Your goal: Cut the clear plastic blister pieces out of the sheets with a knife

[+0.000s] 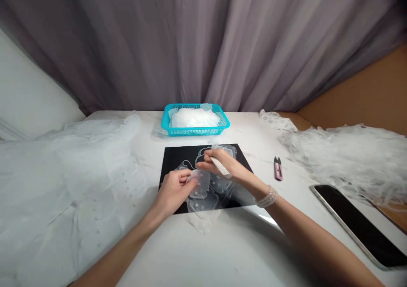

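Head view: I looked down along both forearms at a white, faintly veined table (pixel 190 261) with a mauve-grey folded curtain (pixel 152 45) behind it.
Left hand: my left hand (pixel 174 188) was pinched nearly closed, thumb and fingers gripping the left edge of a small translucent white piece with rounded corners and pale dots (pixel 202 184).
Dotted piece: it was above the middle of a flat black rectangular sheet (pixel 173 156), just below my other hand's thumb.
Right hand: my right hand (pixel 231 163) was curled around a slim whitish object (pixel 219 167), which slanted across the palm; I could not tell what it was.
Right wrist: a bracelet of pearly white beads (pixel 266 197) circled it.
Black sheet: more sheer dotted pieces (pixel 203 204) overlapped on it, some fabric spilling past its near edge.
Blue basket: beyond the sheet, a bright turquoise perforated plastic basket (pixel 197 131) held a white pile of soft-looking pieces (pixel 195 117).
Left side: a broad heap of sheer white fabric (pixel 70 185) covered the table.
Right side: pink-handled snips with dark blades (pixel 278 170) lay near the sheet; a pale-edged phone with a dark screen (pixel 356 223) lay nearer me, beside a crumpled heap of white netted fabric (pixel 356 160).
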The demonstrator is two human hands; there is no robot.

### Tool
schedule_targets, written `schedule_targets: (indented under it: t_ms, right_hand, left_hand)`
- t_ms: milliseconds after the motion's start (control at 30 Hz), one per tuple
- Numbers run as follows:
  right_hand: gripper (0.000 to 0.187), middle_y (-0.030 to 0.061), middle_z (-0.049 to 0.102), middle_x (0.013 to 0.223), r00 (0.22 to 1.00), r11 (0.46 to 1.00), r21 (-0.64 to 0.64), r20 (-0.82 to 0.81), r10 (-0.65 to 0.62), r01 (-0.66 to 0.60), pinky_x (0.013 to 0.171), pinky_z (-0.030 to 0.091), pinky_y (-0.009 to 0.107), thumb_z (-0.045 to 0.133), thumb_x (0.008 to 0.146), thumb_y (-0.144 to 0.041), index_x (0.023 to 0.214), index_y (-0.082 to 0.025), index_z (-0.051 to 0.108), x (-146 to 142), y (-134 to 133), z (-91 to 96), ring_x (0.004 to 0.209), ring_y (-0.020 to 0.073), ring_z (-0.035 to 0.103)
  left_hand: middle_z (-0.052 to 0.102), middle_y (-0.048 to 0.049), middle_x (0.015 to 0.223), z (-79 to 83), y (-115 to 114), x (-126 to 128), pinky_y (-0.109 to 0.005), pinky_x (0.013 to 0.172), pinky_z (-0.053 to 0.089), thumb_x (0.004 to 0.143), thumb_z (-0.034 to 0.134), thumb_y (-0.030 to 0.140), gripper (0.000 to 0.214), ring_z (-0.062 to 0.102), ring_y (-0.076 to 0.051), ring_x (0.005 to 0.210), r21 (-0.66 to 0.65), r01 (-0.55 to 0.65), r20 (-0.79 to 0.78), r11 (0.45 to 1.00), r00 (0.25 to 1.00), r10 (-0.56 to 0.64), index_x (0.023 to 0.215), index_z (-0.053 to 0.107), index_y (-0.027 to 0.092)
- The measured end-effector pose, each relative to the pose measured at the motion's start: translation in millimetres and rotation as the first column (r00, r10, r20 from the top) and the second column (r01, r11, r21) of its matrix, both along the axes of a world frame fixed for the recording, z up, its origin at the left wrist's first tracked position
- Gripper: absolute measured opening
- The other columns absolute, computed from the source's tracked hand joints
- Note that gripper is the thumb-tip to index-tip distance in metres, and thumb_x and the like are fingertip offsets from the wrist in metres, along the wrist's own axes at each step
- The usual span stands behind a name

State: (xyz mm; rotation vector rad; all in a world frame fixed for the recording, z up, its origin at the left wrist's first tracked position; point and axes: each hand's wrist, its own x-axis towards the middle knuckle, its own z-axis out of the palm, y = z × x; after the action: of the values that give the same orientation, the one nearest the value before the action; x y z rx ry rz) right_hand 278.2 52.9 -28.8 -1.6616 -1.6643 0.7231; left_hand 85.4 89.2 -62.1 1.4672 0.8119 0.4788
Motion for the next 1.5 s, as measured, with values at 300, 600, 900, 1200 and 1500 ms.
schedule_targets:
  t_ms: [300, 600, 900, 1200, 1500]
  right_hand:
    - [0.023, -0.0042, 0.039, 0.054, 0.965, 0.958, 0.213, 0.136, -0.225, 0.193, 0.055, 0.025, 0.028, 0.052, 0.074, -0.020, 0.061, -0.022, 0.033, 10, 3, -17.2, 0.056, 0.0116, 0.034]
    - [0.040, -0.0007, 0.043, 0.056, 0.953, 0.937, 0.180, -0.005, -0.303, 0.298, 0.059, 0.035, 0.031, 0.062, 0.082, -0.037, 0.060, -0.025, 0.031, 46, 9, -7.1, 0.064, 0.0200, 0.053]
    - [0.051, -0.0013, 0.060, 0.069, 0.704, 0.986, -0.109, -0.710, 0.010, -0.124, 0.073, 0.045, 0.031, 0.082, 0.073, -0.028, 0.064, -0.022, 0.032, -13, -5, 10.8, 0.078, 0.0169, 0.062]
    - [0.055, -0.0031, 0.052, 0.064, 0.644, 0.983, -0.105, -0.765, 0.018, -0.152, 0.070, 0.042, 0.029, 0.081, 0.073, -0.019, 0.061, -0.021, 0.027, -13, -7, 13.8, 0.075, 0.0145, 0.057]
    - [0.056, -0.0034, 0.051, 0.063, 0.614, 0.986, -0.110, -0.789, -0.011, -0.123, 0.069, 0.044, 0.028, 0.082, 0.073, -0.018, 0.059, -0.021, 0.028, -10, -5, 12.4, 0.074, 0.0131, 0.057]
  left_hand:
    - [0.068, -0.0007, 0.068, 15.9, -10, -7, -0.022, 0.060, 0.046, 0.088, 0.062, 0.036, 0.025, 0.065, -0.016, 0.067, 0.442, -0.295, 0.054, 0.847, 0.951, 0.303, 0.076, 0.071, 0.016]
    - [0.076, -0.0084, 0.085, 32.1, 20, -22, -0.029, 0.076, 0.059, 0.078, 0.079, 0.035, 0.026, 0.074, -0.023, 0.083, -0.276, -0.330, 0.312, 0.903, 0.858, 0.409, 0.089, 0.076, 0.012]
    - [0.077, -0.0130, 0.086, 30.8, 17, -21, -0.031, 0.074, 0.062, 0.082, 0.071, 0.023, 0.017, 0.075, -0.024, 0.081, -0.405, -0.271, 0.305, 0.873, 0.860, 0.409, 0.088, 0.077, 0.008]
    - [0.077, -0.0134, 0.084, 32.8, 15, -22, -0.027, 0.069, 0.060, 0.086, 0.069, 0.025, 0.021, 0.075, -0.022, 0.078, -0.413, -0.224, 0.322, 0.883, 0.871, 0.371, 0.092, 0.075, 0.007]
    - [0.077, -0.0164, 0.087, 39.3, 14, -22, -0.032, 0.073, 0.061, 0.094, 0.056, 0.035, 0.033, 0.075, -0.024, 0.080, -0.479, -0.208, 0.321, 0.853, 0.863, 0.391, 0.086, 0.074, 0.008]
